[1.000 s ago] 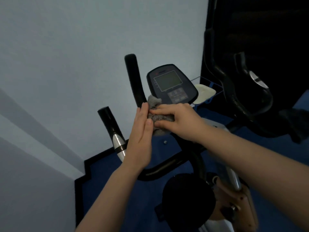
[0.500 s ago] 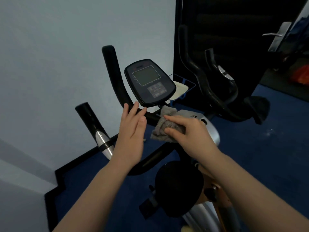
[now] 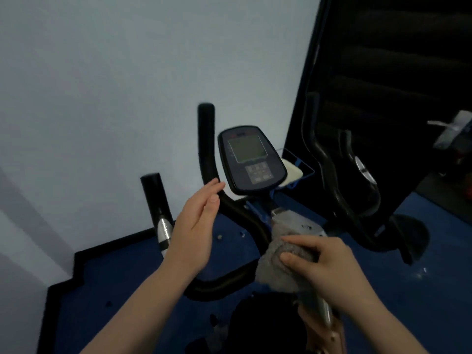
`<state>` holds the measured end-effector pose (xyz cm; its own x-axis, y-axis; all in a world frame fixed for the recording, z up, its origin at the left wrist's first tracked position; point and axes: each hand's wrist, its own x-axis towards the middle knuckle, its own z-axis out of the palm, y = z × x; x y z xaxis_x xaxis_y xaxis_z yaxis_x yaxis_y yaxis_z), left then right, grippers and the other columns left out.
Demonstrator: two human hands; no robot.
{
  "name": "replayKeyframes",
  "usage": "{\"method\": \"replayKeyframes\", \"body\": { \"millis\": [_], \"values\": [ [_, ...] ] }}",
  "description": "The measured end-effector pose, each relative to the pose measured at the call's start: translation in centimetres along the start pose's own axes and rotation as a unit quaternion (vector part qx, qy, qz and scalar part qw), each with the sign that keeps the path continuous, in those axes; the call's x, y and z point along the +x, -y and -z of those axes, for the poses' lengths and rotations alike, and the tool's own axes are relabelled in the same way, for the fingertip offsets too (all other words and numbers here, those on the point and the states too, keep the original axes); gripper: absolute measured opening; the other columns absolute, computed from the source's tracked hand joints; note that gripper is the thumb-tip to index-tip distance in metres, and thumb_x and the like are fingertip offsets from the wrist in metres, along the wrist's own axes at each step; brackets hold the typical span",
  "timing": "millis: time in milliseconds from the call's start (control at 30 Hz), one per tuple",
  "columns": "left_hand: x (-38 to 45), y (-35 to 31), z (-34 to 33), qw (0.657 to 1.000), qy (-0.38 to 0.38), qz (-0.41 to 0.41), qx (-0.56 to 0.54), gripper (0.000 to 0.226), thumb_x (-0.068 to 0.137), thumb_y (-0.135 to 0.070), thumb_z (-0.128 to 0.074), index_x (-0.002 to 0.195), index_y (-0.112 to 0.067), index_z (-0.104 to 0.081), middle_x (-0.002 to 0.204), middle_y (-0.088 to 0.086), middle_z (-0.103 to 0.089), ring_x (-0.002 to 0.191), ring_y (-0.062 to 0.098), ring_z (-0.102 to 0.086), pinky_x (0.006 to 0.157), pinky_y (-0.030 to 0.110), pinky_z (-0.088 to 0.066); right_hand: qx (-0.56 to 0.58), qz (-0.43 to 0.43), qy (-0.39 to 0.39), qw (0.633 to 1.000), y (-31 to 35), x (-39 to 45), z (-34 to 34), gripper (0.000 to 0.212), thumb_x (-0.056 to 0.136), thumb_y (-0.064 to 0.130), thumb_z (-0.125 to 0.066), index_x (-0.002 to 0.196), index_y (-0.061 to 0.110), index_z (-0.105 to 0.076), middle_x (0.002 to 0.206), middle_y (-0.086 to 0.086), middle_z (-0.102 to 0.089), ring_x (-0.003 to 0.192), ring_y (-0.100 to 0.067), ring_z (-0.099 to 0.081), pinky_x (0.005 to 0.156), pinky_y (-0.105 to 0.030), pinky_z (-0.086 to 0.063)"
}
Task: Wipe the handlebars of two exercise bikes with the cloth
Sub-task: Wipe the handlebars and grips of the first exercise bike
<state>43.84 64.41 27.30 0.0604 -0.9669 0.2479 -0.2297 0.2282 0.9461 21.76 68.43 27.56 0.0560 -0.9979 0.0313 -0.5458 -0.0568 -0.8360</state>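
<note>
The right hand (image 3: pixel 329 269) grips the crumpled grey cloth (image 3: pixel 281 254) against the near bike's curved black handlebar (image 3: pixel 229 208) below the dark oval console (image 3: pixel 251 159). The left hand (image 3: pixel 196 226) hovers flat, fingers straight, beside the handlebar's upright.

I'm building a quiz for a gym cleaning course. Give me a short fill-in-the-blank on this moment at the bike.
1. The grey cloth is held in the person's ____ hand.
2. The left hand is ____, with straight fingers beside the black handlebar.
3. The console sits to the ____ of that upright handlebar in the picture.
4. The floor under the bike is ____ in colour.

Missing words: right; open; right; blue
</note>
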Motion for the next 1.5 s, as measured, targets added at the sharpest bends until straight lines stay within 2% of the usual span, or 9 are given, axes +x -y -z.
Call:
{"method": "replayKeyframes", "body": {
  "millis": [67,233,300,467,667,1000,1233,1367,1500],
  "values": [
    [0.8,-0.3,0.7,0.998,-0.049,0.009,-0.042,0.033,0.099,-0.034,-0.037,0.125,-0.034,-0.057,0.137,-0.022,-0.049,0.125,-0.014,-0.040,0.102,0.004,-0.030,0.048,0.027,-0.021,0.998,1.6,1.8,0.0,0.026,0.076,0.027,-0.077,0.092,0.047,-0.071,0.096,0.022,-0.072,0.096,0.004,-0.064,0.081,-0.019,-0.054],
    [2.1,-0.8,1.3,0.982,-0.128,0.057,-0.122,0.036,0.100,-0.033,-0.037,0.134,-0.031,-0.050,0.136,-0.016,-0.051,0.128,0.000,-0.043,0.113,0.033,-0.032,-0.001,0.246,-0.071,0.967,7.8,7.4,-2.5,0.040,0.075,0.023,-0.075,0.112,0.034,-0.062,0.108,0.021,-0.065,0.104,0.002,-0.059,0.088,-0.019,-0.048],
    [2.2,-0.8,1.0,0.972,-0.155,0.078,-0.161,0.038,0.099,-0.033,-0.038,0.135,-0.029,-0.049,0.137,-0.014,-0.050,0.128,0.003,-0.044,0.113,0.036,-0.031,-0.093,0.363,-0.091,0.923,10.3,10.1,-3.1,0.045,0.075,0.015,-0.074,0.117,0.024,-0.062,0.115,0.011,-0.063,0.108,-0.008,-0.057,0.093,-0.025,-0.045],
    [1.2,-0.3,-0.7,0.945,-0.157,0.140,-0.249,0.039,0.099,-0.037,-0.036,0.135,-0.030,-0.047,0.139,-0.013,-0.048,0.128,0.003,-0.042,0.115,0.034,-0.028,-0.367,0.589,-0.146,0.705,13.4,16.2,-4.3,0.038,0.072,0.010,-0.069,0.110,0.015,-0.070,0.112,-0.001,-0.068,0.114,-0.024,-0.054,0.096,-0.037,-0.033],
    [0.5,0.8,-1.5,0.942,-0.131,0.165,-0.260,0.042,0.098,-0.041,-0.035,0.138,-0.031,-0.044,0.140,-0.016,-0.046,0.129,0.000,-0.041,0.116,0.031,-0.026,-0.446,0.614,-0.058,0.648,11.5,19.2,-4.4,0.027,0.089,0.015,-0.058,0.115,0.008,-0.065,0.125,-0.007,-0.064,0.133,-0.024,-0.046,0.119,-0.045,-0.011],
    [-0.2,0.5,-1.9,0.948,-0.124,0.157,-0.248,0.037,0.097,-0.042,-0.036,0.133,-0.037,-0.046,0.138,-0.017,-0.048,0.127,-0.003,-0.043,0.114,0.028,-0.028,-0.348,0.598,0.036,0.721,9.2,17.3,-5.8,0.015,0.090,0.014,-0.063,0.096,0.005,-0.073,0.104,-0.007,-0.073,0.107,-0.021,-0.066,0.111,-0.041,-0.033],
    [-2.3,0.2,-2.7,0.964,-0.070,0.135,-0.216,0.045,0.095,-0.044,-0.039,0.140,-0.038,-0.038,0.137,-0.025,-0.046,0.125,-0.012,-0.040,0.108,0.017,-0.029,-0.298,0.520,0.126,0.791,8.0,15.1,-4.6,0.018,0.092,0.014,-0.061,0.106,0.010,-0.070,0.118,-0.002,-0.067,0.116,-0.016,-0.060,0.096,-0.035,-0.049],
    [-3.2,-0.8,-2.6,0.981,-0.012,0.119,-0.156,0.040,0.098,-0.036,-0.041,0.097,-0.076,-0.046,0.100,-0.056,-0.049,0.101,-0.034,-0.040,0.078,-0.008,-0.031,-0.281,0.501,0.149,0.805,7.2,14.0,-4.1,0.019,0.093,0.014,-0.061,0.108,0.009,-0.070,0.121,-0.003,-0.065,0.121,-0.017,-0.056,0.100,-0.035,-0.046],
    [-4.1,-0.9,-2.9,0.986,0.038,0.120,-0.105,0.040,0.095,-0.041,-0.045,0.092,-0.079,-0.036,0.100,-0.060,-0.041,0.105,-0.037,-0.033,0.083,-0.007,-0.028,-0.273,0.490,0.144,0.815,5.7,12.0,-3.8,0.020,0.092,0.014,-0.062,0.109,0.008,-0.070,0.124,-0.003,-0.064,0.124,-0.018,-0.054,0.102,-0.034,-0.045]
  ]
}}
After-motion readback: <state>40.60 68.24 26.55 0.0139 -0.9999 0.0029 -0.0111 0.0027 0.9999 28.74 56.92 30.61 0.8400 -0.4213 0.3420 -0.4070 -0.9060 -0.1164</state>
